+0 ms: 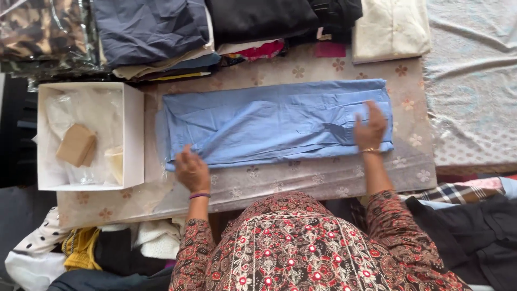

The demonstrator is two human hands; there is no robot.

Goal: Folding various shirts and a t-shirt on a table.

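- Pressing flat on the blue garment (277,121): right hand (370,128), fingers (372,110) spread and extended, palm down on the cloth at its 3 o'clock end; nothing pinched.
- Left hand (192,171) at the garment's 7 o'clock corner, fingers curled down onto the near edge of the cloth; whether they pinch the fabric or only press it, cannot tell.
- Purple band on the left wrist, thin gold bangle on the right wrist; both sleeves red-patterned floral.
- Blue garment lies folded into a long strip, running 9 to 3 o'clock across the middle of the desk (323,186), which is covered by a pale cloth with a brown flower print.
- White box (133,134), open, just beside the garment at 9 o'clock; inside it clear wrapping and a folded brown cardboard piece (77,144).
- Stacks of folded clothes (151,32) at 12 o'clock: dark blue, black, cream; a camouflage-print packet at 10 o'clock.
- Grey patterned bedspread (474,81) at 2 o'clock.
- Loose clothing at 8 o'clock (yellow, white, spotted) and at 4 o'clock (plaid, black).
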